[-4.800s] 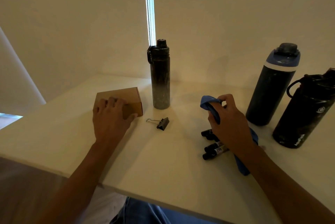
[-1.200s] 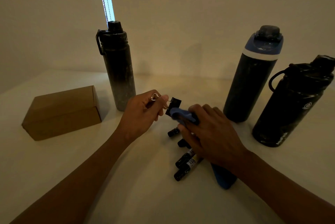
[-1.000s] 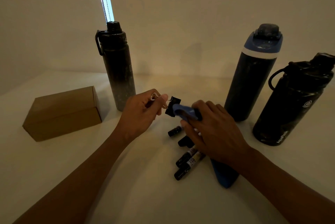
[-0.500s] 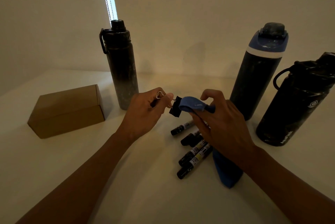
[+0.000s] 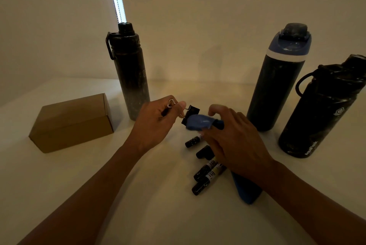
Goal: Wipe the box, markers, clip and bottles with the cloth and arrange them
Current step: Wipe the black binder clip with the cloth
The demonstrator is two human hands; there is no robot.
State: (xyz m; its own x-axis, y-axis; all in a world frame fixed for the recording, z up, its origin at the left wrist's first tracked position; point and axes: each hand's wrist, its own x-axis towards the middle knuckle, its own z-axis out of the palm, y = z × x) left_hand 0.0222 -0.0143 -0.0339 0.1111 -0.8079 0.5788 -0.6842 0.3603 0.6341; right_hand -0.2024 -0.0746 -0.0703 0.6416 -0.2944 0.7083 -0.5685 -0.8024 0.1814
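The soft blue cloth (image 5: pixel 200 123) has slid onto the black metal binder clip (image 5: pixel 191 111), raised above the table (image 5: pixel 95 191). The left hand (image 5: pixel 156 124) pinches its wire handles, probably the best hold on this light, stiff part; the right hand (image 5: pixel 235 141) grips the cloth.

Black clip (image 5: pixel 191 111) against blue cloth (image 5: pixel 199 123)
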